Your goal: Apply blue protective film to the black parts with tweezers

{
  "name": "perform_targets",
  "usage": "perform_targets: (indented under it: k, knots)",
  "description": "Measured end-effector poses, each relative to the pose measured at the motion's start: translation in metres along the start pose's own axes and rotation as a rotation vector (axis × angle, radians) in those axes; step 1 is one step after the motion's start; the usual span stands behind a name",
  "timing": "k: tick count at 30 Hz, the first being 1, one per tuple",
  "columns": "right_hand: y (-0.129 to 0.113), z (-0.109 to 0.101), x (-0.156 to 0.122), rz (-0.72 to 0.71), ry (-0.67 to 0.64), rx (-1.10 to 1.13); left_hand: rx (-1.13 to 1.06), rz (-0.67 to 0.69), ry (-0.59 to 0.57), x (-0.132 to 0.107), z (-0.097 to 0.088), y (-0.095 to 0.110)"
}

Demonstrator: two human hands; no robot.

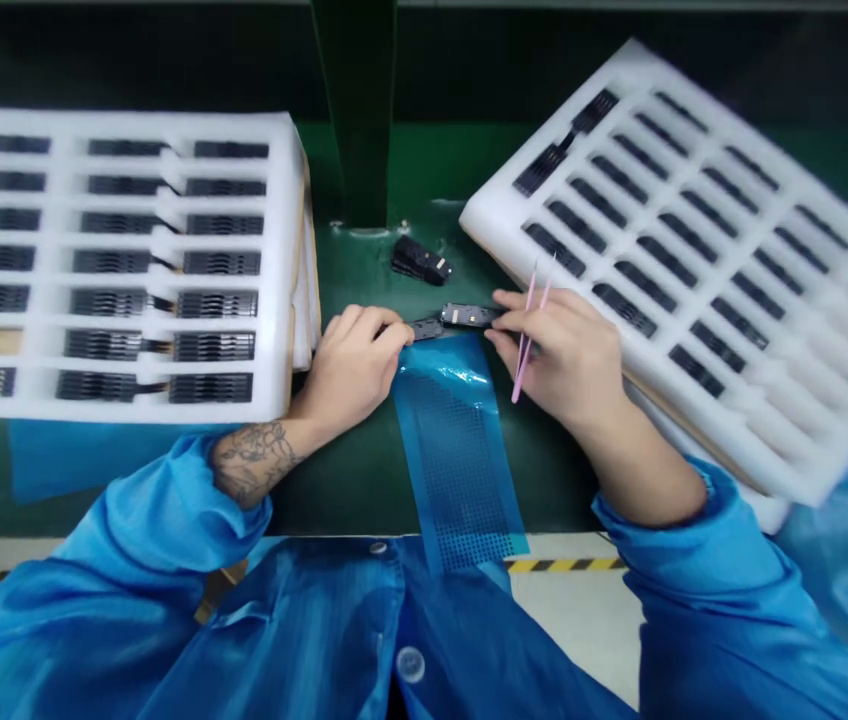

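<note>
View: head camera
Left hand [353, 370]: fingers pinching the left end of a black electronic part [469, 315], centre frame
Right hand [563, 355]: fingers pinching its right end, pink tweezers [527, 340] held alongside
Below hands: blue perforated film [454, 450] on green surface [364, 480]
Upper centre: second black part [420, 260]
Either side: left foam tray [289, 230], right foam tray [488, 215], both white, holding black parts

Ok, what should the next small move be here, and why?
Probably the right hand should turn its pink tweezers onto the black part: the left hand and right hand steady that part at the end of the blue film, and the tweezers are ready.
</note>
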State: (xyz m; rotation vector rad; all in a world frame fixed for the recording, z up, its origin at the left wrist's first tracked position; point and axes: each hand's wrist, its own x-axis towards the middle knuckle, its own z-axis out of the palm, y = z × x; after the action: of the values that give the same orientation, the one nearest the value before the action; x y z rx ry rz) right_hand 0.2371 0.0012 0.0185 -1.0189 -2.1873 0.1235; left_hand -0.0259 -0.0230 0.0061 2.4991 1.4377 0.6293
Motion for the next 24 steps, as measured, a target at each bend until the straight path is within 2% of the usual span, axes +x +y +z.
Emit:
perform_targets:
  k: [2, 4, 6, 8, 12, 15, 17, 21, 24]
  knots:
    - [-0.004, -0.001, -0.003, 0.035, 0.003, 0.136, 0.019, 0.005, -0.038, -0.002, -0.002, 0.0]
    - [-0.014, 0.0, -0.007, 0.136, -0.003, 0.435, -0.007, 0.018, -0.076, -0.003, -0.005, -0.001]
    - [-0.025, 0.002, -0.012, 0.271, -0.062, 0.756, -0.037, 0.036, -0.112, -0.005, -0.008, -0.003]
    - [-0.034, 0.007, -0.015, 0.364, -0.151, 0.936, -0.04, 0.065, -0.13, -0.006, -0.009, -0.004]
    - [-0.037, 0.016, -0.012, 0.516, -0.239, 0.96, -0.022, 0.103, -0.103, -0.006, -0.004, -0.008]
    - [-0.034, 0.018, -0.007, 0.677, -0.209, 1.006, -0.009, 0.113, -0.082, -0.006, 0.0, -0.009]
    - [-0.032, 0.017, -0.005, 0.733, -0.187, 1.037, -0.006, 0.107, -0.088, -0.006, 0.001, -0.009]
    - [-0.03, 0.016, -0.005, 0.628, -0.211, 0.889, -0.001, 0.105, -0.125, -0.006, 0.002, -0.01]
    - [-0.031, 0.018, -0.006, 0.577, -0.165, 0.756, 0.003, 0.115, -0.13, -0.007, 0.002, -0.01]
